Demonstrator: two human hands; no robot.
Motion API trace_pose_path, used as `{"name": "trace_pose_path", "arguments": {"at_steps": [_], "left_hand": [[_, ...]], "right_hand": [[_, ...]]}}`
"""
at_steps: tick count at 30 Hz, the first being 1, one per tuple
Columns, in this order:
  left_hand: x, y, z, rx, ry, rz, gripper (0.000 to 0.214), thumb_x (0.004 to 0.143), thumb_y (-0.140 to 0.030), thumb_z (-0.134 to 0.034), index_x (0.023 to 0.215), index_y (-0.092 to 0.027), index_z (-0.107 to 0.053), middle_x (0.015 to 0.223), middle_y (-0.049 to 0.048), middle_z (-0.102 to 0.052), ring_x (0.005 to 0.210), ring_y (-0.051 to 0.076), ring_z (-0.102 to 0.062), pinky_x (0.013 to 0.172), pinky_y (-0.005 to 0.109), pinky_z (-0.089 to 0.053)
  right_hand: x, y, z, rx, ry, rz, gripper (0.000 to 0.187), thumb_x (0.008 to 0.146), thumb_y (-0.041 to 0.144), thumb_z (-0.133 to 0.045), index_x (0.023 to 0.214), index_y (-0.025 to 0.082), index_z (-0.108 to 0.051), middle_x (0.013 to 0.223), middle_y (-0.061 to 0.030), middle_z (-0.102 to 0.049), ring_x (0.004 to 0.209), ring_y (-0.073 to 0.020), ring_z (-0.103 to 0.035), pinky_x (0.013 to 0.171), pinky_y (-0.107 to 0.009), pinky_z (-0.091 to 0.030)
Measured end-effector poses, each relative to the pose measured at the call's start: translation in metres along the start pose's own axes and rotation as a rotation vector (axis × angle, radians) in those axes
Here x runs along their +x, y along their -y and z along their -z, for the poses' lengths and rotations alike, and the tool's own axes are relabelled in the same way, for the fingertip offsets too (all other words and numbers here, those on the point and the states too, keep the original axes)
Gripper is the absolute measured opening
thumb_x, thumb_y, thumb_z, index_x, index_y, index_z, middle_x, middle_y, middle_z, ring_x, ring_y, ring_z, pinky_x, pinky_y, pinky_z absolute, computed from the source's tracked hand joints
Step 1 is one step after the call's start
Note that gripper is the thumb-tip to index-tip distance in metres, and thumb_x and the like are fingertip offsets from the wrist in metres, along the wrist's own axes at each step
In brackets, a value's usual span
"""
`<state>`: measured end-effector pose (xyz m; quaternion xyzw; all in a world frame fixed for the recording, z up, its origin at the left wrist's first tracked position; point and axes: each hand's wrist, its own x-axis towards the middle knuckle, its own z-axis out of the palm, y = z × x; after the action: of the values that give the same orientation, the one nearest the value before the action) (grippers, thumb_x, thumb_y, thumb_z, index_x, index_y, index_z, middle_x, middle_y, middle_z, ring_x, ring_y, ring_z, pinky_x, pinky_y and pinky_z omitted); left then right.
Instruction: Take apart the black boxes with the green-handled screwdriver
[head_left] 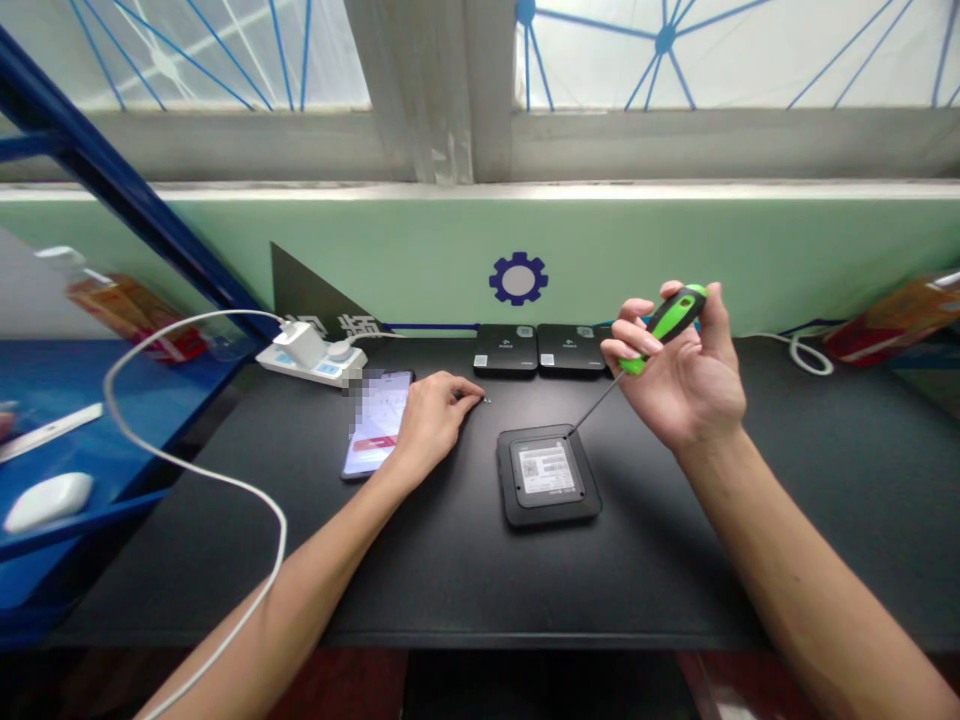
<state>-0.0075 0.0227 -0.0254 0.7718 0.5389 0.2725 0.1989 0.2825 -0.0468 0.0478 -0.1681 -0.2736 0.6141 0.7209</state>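
Observation:
A black square device (547, 474) with a white label lies face down in the middle of the black table (450, 560). My right hand (686, 375) is closed round a green and black screwdriver (664, 326); its thin shaft slants down to the device's top right corner. My left hand (433, 412) rests on the table left of the device, fingertips pinched together next to a tiny screw (487, 401). Whether the fingers hold anything I cannot make out. A lit phone (375, 420) lies just left of that hand.
Two more black devices (538, 350) sit side by side at the back against the green wall. A white power strip (311, 360) with a charger and a long white cable (195, 470) lies back left. A blue shelf (67, 440) at left holds a white mouse (46, 500).

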Motion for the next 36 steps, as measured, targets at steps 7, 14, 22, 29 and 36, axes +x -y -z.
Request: {"name": "trace_pose_path", "arguments": {"at_steps": [7,14,22,29,36], "left_hand": [[0.0003,-0.0015,0.0004,-0.007,0.003,0.023,0.013,0.096,-0.02,-0.082,0.101,-0.024,-0.094,0.103,0.0069,-0.087,0.078,0.021,-0.072,0.081,0.034,-0.055],[0.001,-0.0024,0.0012,-0.028,0.02,0.039,0.014,0.096,-0.023,-0.08,0.101,-0.024,-0.094,0.102,0.0059,-0.088,0.08,0.021,-0.07,0.079,0.034,-0.052],[-0.0001,-0.0004,-0.0006,-0.012,0.003,0.009,0.015,0.097,-0.024,-0.079,0.101,-0.026,-0.094,0.102,0.0064,-0.087,0.078,0.021,-0.07,0.077,0.034,-0.053],[0.0005,0.0003,-0.002,0.001,0.01,0.011,0.015,0.096,-0.02,-0.082,0.102,-0.025,-0.094,0.103,0.0067,-0.086,0.08,0.022,-0.071,0.081,0.035,-0.055],[0.0004,-0.0031,0.001,0.0,0.036,0.029,0.016,0.095,-0.018,-0.083,0.104,-0.025,-0.094,0.104,0.007,-0.087,0.081,0.023,-0.073,0.083,0.037,-0.057]], "right_hand": [[-0.0004,-0.0005,0.0008,0.069,0.019,-0.025,0.024,0.105,0.049,-0.081,0.098,0.029,-0.07,0.091,0.0041,-0.068,0.063,-0.0084,-0.055,0.063,-0.023,-0.057],[-0.0004,-0.0026,-0.0013,0.017,-0.001,-0.039,0.025,0.108,0.052,-0.077,0.096,0.031,-0.07,0.089,0.0043,-0.068,0.06,-0.01,-0.054,0.06,-0.026,-0.057],[-0.0016,-0.0027,-0.0035,-0.02,-0.007,-0.03,0.024,0.106,0.051,-0.08,0.094,0.032,-0.07,0.088,0.0053,-0.069,0.06,-0.0103,-0.054,0.06,-0.027,-0.057],[-0.0014,-0.0024,-0.0038,-0.056,-0.028,-0.019,0.026,0.108,0.053,-0.076,0.093,0.033,-0.07,0.089,0.0045,-0.07,0.059,-0.0113,-0.053,0.059,-0.028,-0.056],[-0.0028,-0.0014,-0.0034,-0.024,-0.006,-0.028,0.022,0.105,0.049,-0.08,0.093,0.033,-0.071,0.088,0.0053,-0.069,0.058,-0.0109,-0.052,0.059,-0.029,-0.055]]}}
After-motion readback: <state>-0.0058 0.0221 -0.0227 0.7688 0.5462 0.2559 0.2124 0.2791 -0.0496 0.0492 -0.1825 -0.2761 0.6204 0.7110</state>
